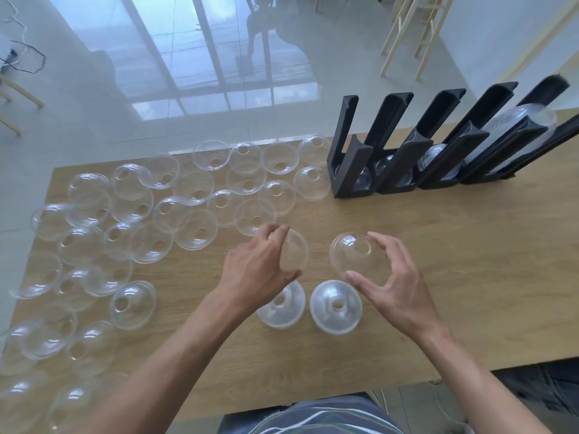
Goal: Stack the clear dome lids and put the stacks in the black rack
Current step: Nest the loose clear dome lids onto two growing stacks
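Note:
My left hand (260, 261) grips one clear dome lid (296, 250) by its rim, above the wooden table (438, 261). A little to the right, my right hand (391, 277) holds a second dome lid (354, 253), its hole facing up-left. The two held lids are apart. Two short lid stacks stand on the table just below my hands: the left stack (283, 308) and the right stack (336, 306). The black rack (354, 164) stands at the table's far right, with lid stacks (520, 119) lying in its slots.
Several loose dome lids (194, 186) cover the left half and far middle of the table, some overlapping, some hanging over the left edge. Bare wood lies to the right of my hands. Pale wooden frames (404, 36) stand on the floor beyond.

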